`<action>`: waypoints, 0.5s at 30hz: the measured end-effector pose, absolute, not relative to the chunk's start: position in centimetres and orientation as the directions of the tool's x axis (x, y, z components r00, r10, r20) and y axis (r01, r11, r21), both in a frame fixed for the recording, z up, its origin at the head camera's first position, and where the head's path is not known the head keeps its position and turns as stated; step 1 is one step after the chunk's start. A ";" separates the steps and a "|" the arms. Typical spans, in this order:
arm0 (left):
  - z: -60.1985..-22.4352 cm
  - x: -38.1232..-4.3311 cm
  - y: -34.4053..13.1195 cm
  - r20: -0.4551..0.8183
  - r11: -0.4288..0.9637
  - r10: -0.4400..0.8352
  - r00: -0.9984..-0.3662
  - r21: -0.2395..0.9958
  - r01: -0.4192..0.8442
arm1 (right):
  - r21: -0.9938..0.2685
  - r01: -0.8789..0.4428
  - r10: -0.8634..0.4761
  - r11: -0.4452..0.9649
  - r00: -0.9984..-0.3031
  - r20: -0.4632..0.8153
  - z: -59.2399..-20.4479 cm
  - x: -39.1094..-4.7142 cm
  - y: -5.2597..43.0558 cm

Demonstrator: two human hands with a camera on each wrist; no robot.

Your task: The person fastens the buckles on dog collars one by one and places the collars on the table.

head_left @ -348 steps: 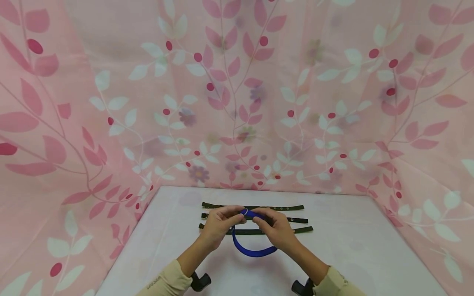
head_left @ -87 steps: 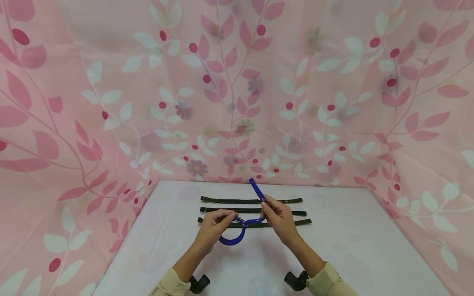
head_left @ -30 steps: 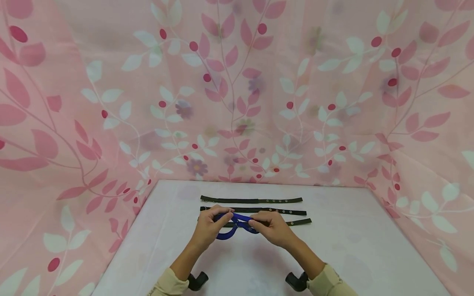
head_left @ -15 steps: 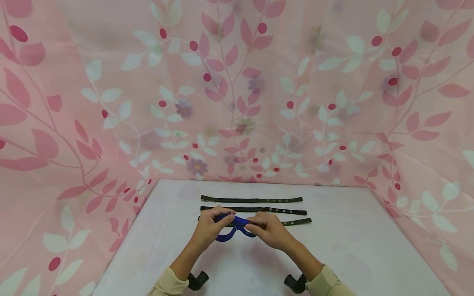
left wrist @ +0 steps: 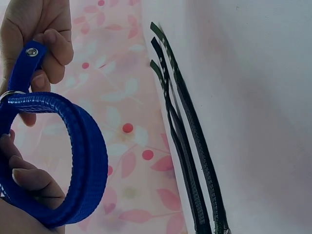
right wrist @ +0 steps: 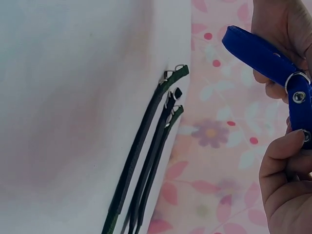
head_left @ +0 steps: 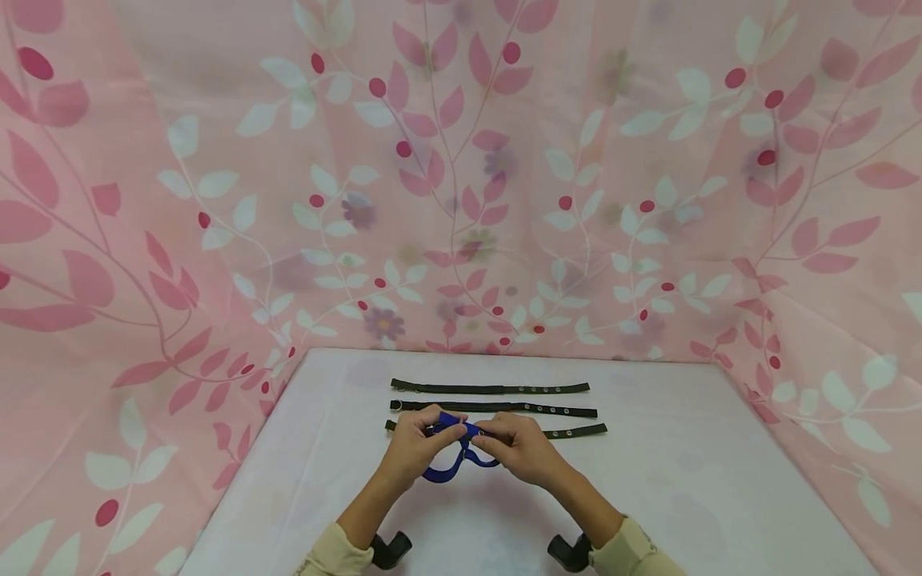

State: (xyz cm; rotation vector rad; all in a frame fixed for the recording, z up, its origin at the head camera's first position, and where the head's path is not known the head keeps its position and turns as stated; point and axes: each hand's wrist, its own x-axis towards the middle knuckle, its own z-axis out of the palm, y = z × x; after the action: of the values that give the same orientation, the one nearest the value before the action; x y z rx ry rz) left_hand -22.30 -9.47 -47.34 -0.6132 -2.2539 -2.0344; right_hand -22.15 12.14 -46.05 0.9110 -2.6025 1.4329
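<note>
A blue pet collar (head_left: 442, 474) with metal eyelets is held up between both hands, above the table. My left hand (head_left: 410, 450) pinches it at the left, where a short piece of blue strap sticks up by the thumb. My right hand (head_left: 529, 452) pinches the strap at the right, thumb near an eyelet. The padded part of the collar (left wrist: 91, 156) curves into a loop in the left wrist view. In the right wrist view a metal ring sits round the collar (right wrist: 258, 52) beside an eyelet. The buckle is hidden by the fingers.
Three dark collars lie stretched side by side on the white table (head_left: 691, 480): a far one (head_left: 468, 390), a middle one (head_left: 569, 412) and a near one (head_left: 583, 432) partly behind my hands. Pink floral cloth (head_left: 461, 200) surrounds the table at the back and sides.
Earlier the collar hung as one loop, then my right hand held its free end upward. Since then the hands have drawn together, and a bit of strap now rises beside the left thumb.
</note>
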 end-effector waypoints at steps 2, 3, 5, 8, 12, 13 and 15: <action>-47.4 -22.4 -9.4 0.286 0.056 0.271 -0.919 0.949 0.311 | -0.773 -0.500 -0.471 0.391 -0.830 0.299 -46.0 -22.1 12.0; -47.4 -22.4 -9.4 0.282 0.059 0.279 -0.918 0.949 0.310 | -0.779 -0.496 -0.470 0.384 -0.831 0.297 -46.0 -22.1 12.0; -47.5 -22.5 -9.4 0.277 0.063 0.295 -0.914 0.949 0.308 | -0.788 -0.490 -0.469 0.373 -0.832 0.296 -46.0 -22.1 11.9; -47.7 -22.5 -9.4 0.276 0.065 0.308 -0.910 0.949 0.310 | -0.806 -0.464 -0.462 0.366 -0.843 0.275 -46.0 -22.1 11.9; -47.5 -22.5 -9.8 0.258 0.047 0.300 -0.919 0.958 0.284 | -0.827 -0.435 -0.441 0.357 -0.859 0.261 -45.6 -22.1 12.5; -47.4 -22.5 -9.9 0.249 0.042 0.293 -0.923 0.961 0.272 | -0.830 -0.435 -0.432 0.349 -0.861 0.269 -45.5 -22.2 12.7; -47.2 -22.5 -10.2 0.235 0.029 0.273 -0.933 0.967 0.252 | -0.834 -0.436 -0.414 0.340 -0.865 0.283 -45.1 -22.1 13.0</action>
State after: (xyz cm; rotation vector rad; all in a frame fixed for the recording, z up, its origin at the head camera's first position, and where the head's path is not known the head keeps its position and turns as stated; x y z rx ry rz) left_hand -22.48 -10.22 -47.17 -0.5783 -2.2652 -2.1223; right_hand -22.07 12.95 -45.05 0.8105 -2.5541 1.6000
